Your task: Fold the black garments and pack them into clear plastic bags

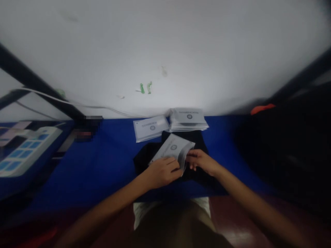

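Note:
My left hand (164, 172) is closed on the near edge of a frosted plastic bag (169, 146) with a round dark logo and lettering. The bag lies tilted, its mouth parted toward the right. At that mouth my right hand (201, 161) has its fingers bent together against the upper edge; the fingertips are partly hidden there. Dark contents show through the bag near the opening. Beneath the bag and both hands is black cloth (147, 151), bunched on the blue table surface (103, 165).
Against the wall stands a stack of similar frosted bags (188, 119), with a single flat bag (151, 128) to its left. A white power strip (28, 151) is at far left, and a white cable (103, 107) runs along the wall. A large black mass (289, 148) fills the right side.

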Available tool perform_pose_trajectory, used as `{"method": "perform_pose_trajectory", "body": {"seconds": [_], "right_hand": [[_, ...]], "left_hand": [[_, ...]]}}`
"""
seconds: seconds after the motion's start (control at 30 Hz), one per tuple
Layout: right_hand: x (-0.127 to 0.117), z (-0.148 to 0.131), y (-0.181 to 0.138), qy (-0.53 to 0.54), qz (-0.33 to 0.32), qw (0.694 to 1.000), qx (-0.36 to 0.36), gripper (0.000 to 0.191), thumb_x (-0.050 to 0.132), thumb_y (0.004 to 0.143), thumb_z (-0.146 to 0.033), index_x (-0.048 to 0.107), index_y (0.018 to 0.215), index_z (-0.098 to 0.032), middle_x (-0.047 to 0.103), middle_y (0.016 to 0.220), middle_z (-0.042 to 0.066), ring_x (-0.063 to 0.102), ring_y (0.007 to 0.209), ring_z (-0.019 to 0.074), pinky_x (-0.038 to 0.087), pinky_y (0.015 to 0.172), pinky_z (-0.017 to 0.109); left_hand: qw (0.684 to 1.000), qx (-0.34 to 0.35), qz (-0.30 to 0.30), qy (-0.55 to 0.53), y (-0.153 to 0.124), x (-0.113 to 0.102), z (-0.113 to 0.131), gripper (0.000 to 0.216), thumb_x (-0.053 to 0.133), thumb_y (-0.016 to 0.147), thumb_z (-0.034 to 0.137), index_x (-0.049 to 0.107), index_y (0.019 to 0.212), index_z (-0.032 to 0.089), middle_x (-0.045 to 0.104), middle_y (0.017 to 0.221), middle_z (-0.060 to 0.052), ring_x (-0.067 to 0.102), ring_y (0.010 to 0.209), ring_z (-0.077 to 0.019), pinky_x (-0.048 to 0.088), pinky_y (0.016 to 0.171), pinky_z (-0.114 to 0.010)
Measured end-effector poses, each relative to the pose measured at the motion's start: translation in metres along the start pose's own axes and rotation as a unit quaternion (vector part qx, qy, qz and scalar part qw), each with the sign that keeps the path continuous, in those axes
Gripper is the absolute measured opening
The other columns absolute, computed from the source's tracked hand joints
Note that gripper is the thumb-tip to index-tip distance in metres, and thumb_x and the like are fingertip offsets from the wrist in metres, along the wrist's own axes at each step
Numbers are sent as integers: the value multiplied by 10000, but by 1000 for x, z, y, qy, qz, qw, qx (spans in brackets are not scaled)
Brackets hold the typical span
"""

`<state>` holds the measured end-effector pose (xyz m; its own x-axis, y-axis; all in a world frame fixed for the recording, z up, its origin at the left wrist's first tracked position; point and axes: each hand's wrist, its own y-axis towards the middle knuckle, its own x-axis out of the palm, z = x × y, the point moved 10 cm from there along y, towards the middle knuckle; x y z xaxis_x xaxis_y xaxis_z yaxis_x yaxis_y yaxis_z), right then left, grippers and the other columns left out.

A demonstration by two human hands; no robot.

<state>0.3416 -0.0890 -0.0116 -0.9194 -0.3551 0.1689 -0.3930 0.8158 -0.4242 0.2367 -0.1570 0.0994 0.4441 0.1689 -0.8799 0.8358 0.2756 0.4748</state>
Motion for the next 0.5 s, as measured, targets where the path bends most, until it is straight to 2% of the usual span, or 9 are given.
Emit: {"method": "perform_pose_trajectory", "body": {"seconds": [0.1, 0.2, 0.3, 0.4, 0.47, 0.5], "right_hand": [[18, 0, 5, 59, -14, 998, 6, 216, 754, 648, -183, 670, 839, -126, 641, 593, -18, 571, 455, 87, 431, 409, 174], [34, 2, 10, 141, -6, 990, -1, 255, 732, 590, -118, 664, 835, -134, 683, 690, 6, 611, 525, 97, 504, 509, 197], [46, 3, 10, 155, -35, 987, -1, 252, 724, 611, -125, 654, 851, -153, 689, 754, 20, 660, 649, 130, 551, 648, 245], [39, -8, 0, 73, -48, 995, -46, 197, 703, 730, -236, 633, 900, -166, 678, 813, 33, 671, 723, 152, 558, 714, 293], [25, -28, -15, -65, 1, 989, -131, 196, 636, 832, -293, 619, 990, -177, 674, 875, 47, 657, 735, 153, 553, 722, 314], [20, -42, -25, -154, 36, 969, -188, 222, 605, 868, -296, 607, 1060, -186, 672, 921, 57, 646, 741, 154, 548, 722, 321]], "left_hand": [[1000, 13, 6, -12, 3, -3, 6, 205, 479, 965, 130, 655, 863, 155, 631, 779, -31, 564, 762, -157, 459, 689, -295], [1000, 20, 9, -18, 5, -5, 8, 209, 467, 972, 139, 664, 903, 163, 652, 808, -33, 588, 803, -159, 467, 716, -300], [999, 15, 11, -28, 2, -8, 6, 213, 466, 967, 131, 665, 897, 164, 658, 815, -35, 598, 831, -169, 475, 730, -306], [999, -9, 22, -35, -4, -14, -2, 212, 455, 955, 103, 661, 942, 149, 659, 827, -46, 589, 824, -173, 486, 738, -314], [998, -39, 43, -38, -7, -22, -11, 213, 455, 943, 87, 652, 998, 146, 658, 849, -56, 579, 823, -176, 493, 745, -322], [996, -54, 54, -39, -8, -26, -15, 213, 459, 937, 82, 646, 1016, 145, 657, 860, -61, 577, 831, -179, 497, 750, -326]]}}
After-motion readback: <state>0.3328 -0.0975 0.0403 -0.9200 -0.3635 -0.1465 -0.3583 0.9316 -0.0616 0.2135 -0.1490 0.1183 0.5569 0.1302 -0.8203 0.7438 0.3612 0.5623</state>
